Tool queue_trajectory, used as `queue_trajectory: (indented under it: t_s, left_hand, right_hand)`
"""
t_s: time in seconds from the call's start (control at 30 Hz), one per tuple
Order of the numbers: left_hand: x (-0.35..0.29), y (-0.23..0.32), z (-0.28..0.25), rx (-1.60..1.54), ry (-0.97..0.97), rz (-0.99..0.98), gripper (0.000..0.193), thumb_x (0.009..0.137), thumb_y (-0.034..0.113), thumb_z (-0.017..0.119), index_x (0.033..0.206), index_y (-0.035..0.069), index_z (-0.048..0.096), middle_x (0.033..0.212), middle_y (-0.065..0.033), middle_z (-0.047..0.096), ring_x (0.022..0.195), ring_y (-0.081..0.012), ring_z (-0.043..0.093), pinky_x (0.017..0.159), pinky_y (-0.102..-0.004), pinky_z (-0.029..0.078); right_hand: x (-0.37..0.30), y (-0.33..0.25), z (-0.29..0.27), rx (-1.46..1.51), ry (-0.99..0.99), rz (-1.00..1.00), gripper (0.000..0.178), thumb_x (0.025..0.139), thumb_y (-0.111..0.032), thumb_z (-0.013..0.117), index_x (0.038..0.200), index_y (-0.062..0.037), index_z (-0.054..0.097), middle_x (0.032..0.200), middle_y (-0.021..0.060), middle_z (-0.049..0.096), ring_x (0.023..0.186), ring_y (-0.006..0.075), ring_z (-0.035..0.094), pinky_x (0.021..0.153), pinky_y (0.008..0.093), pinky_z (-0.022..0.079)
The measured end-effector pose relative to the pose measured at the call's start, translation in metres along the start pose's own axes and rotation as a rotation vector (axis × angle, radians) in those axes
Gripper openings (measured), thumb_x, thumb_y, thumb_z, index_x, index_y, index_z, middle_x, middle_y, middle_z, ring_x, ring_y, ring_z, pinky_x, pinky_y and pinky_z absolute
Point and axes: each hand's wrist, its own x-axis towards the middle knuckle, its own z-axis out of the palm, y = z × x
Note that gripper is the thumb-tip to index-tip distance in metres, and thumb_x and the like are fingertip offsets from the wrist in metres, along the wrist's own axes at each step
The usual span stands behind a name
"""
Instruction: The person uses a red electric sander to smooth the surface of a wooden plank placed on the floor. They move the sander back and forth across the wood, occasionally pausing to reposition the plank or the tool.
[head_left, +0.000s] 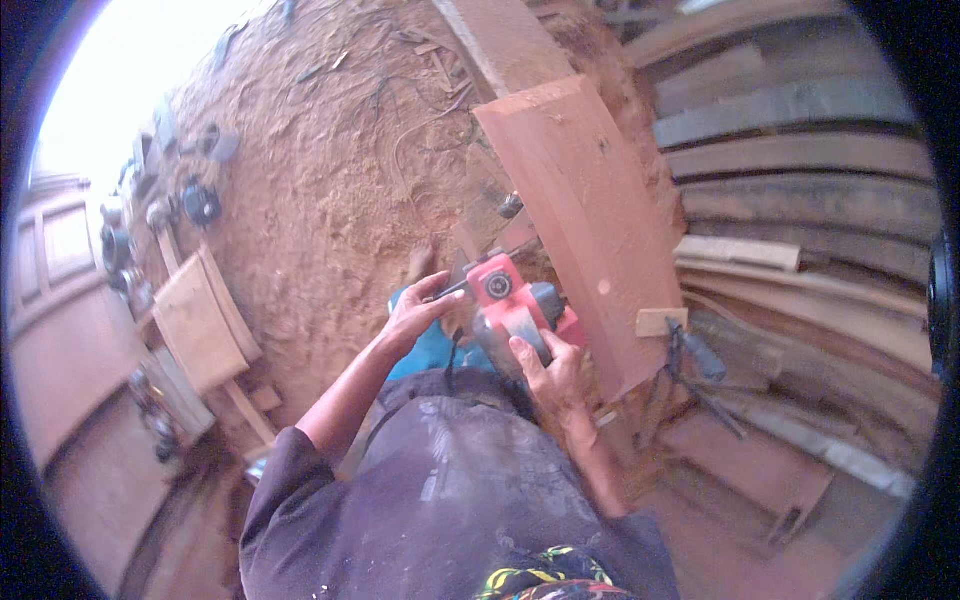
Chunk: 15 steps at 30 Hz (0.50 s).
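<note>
A red and black electric hand planer [498, 290] with a round dial on top is held up in front of my body. My right hand [555, 375] is wrapped round its rear handle, thumb along the top. At the planer's left side, my left hand [425, 308] is closed on a thin dark rod that runs toward the tool. Just to the right lies a long reddish-brown board [600, 220] with a bevelled edge. The planer is beside the board's left edge; whether they touch I cannot tell. Its underside is hidden.
Stacked planks [790, 190] line the right. A small wood block [660, 322] and a blue-handled tool [705, 355] are by the board's near end. Sawdust-like shavings cover the ground [310, 180]. Wooden panels [205, 320] and a dark round object [201, 203] lie left.
</note>
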Motion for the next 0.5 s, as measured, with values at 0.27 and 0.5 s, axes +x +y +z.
queue_trajectory:
  t_s: [0.27,0.5]
  left_hand:
    - [0.021,-0.063,-0.042,-0.1,0.053,-0.003,0.084,0.099,0.047,0.083,0.157,-0.006,0.054,0.146,-0.0197,0.069,0.137,-0.0273,0.064,0.117,-0.0418,0.049]
    - [0.098,0.017,-0.2,0.051,0.339,0.182,0.073,0.099,0.04,0.084,0.152,-0.003,0.059,0.141,-0.0208,0.071,0.128,-0.0259,0.069,0.108,-0.0393,0.055]
  right_hand:
    - [0.003,0.042,0.01,0.027,-0.091,0.146,0.042,0.103,-0.042,0.076,0.106,0.0002,0.08,0.083,0.0025,0.074,0.076,0.0143,0.069,0.071,0.0335,0.055]
    - [0.009,0.045,0.051,0.276,0.088,0.331,0.044,0.109,-0.045,0.07,0.103,-0.0019,0.076,0.065,-0.0044,0.058,0.051,0.0046,0.05,0.046,0.0255,0.039]
